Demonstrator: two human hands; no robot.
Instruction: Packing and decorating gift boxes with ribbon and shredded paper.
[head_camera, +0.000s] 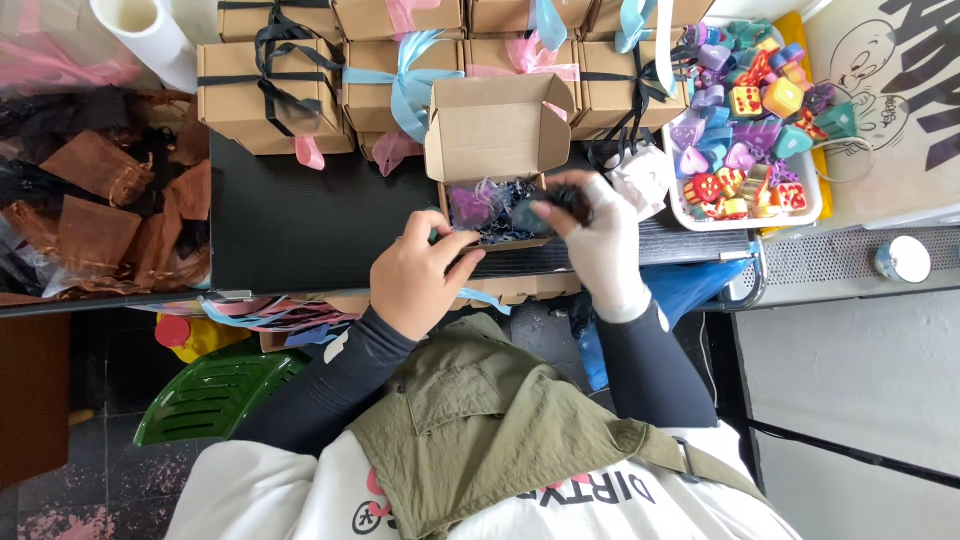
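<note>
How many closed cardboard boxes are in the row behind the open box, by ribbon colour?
Brown cardboard boxes with black ribbon: 2
Brown cardboard box with light blue ribbon: 1
Brown cardboard box with pink ribbon: 1
Total: 4

Even, diffuse daylight; soft shadows; sharp centre focus; mild wide-angle distortion at edges; slight overexposure on the white-gloved right hand (608, 250).

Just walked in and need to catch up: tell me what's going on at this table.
A person is packing an open cardboard box on a black tabletop. The left hand steadies its front edge; the gloved right hand lowers a dark item onto the shredded filling. Ribbon-tied boxes are stacked behind, and a white tray of colourful pieces sits alongside.
</note>
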